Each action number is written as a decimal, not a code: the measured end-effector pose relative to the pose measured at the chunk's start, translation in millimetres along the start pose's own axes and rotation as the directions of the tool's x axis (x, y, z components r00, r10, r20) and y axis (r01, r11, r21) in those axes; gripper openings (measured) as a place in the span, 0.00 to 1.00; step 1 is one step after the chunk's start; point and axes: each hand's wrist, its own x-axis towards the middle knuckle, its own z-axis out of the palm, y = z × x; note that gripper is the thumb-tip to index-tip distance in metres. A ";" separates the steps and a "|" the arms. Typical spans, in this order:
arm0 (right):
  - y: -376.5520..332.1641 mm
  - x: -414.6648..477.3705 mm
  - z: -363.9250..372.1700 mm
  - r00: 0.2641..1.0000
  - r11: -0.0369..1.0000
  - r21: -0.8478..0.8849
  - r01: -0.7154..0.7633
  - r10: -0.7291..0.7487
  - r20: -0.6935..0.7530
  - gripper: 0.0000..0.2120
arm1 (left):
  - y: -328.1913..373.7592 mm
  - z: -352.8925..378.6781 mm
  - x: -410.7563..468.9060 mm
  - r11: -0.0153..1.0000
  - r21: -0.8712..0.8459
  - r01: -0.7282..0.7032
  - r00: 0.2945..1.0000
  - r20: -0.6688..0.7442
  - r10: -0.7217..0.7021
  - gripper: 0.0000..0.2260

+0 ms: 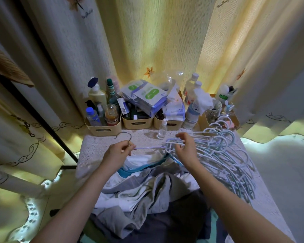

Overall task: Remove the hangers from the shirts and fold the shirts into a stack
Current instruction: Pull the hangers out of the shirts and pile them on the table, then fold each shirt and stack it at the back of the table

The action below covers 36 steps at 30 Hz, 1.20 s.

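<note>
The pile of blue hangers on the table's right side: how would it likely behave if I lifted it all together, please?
The pile of blue hangers probably feels light, since each is a thin frame. Their hooks and arms overlap, so they would likely snag and come up tangled. Loosely fanned, some may slide off.

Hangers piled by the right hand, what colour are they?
The hangers are pale blue, clearest in the head view.

Hangers (225,155) R of shirts (147,186); bins (135,122) behind.
</note>
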 end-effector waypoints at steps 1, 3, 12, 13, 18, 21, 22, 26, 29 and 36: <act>-11.7 -3.2 -0.5 0.987 0.990 -0.033 0.136 -0.133 0.091 0.14 | 10.0 6.2 2.0 1.000 -0.012 -0.025 1.000 0.016 0.025 0.11; -32.2 -9.9 1.8 0.905 0.963 -0.040 0.267 -0.237 0.353 0.14 | 29.8 19.4 6.1 0.997 -0.038 -0.069 0.997 0.039 0.070 0.10; -3.0 9.7 -77.8 0.991 0.970 -0.220 0.104 -0.080 0.111 0.12 | 36.7 32.6 2.1 0.984 0.001 -0.181 0.979 -0.093 0.180 0.19; 12.0 12.3 -93.9 0.996 0.973 -0.225 0.044 -0.027 0.081 0.12 | 30.8 28.7 -2.5 0.988 0.019 -0.155 0.985 -0.069 0.156 0.18; 84.8 1.2 -137.2 0.977 0.948 -0.238 -0.211 0.210 -0.030 0.10 | 17.4 29.4 -24.1 0.996 0.050 -0.070 0.985 0.161 0.061 0.09; 112.5 -9.9 -139.3 0.955 0.906 -0.303 -0.295 0.290 -0.062 0.11 | 21.0 34.7 -35.4 0.994 0.056 -0.089 0.969 0.235 0.074 0.05; 116.1 -13.2 -137.9 0.951 0.895 -0.325 -0.305 0.306 -0.050 0.13 | 19.7 35.3 -40.0 0.996 0.047 -0.076 0.966 0.252 0.062 0.04; 114.9 -23.9 -128.0 0.956 0.877 -0.389 -0.282 0.289 -0.041 0.19 | 4.0 33.1 -65.6 1.000 0.007 0.001 0.953 0.303 -0.003 0.04; 96.7 -37.4 -121.4 0.970 0.885 -0.398 -0.241 0.207 -0.126 0.19 | -11.5 20.2 -87.5 0.999 0.004 -0.046 0.951 0.305 0.042 0.05; 39.3 -65.2 -114.0 0.616 0.807 -0.192 0.558 -0.248 0.748 0.48 | -48.8 -47.3 -139.9 0.944 0.282 -0.174 0.870 0.493 0.013 0.46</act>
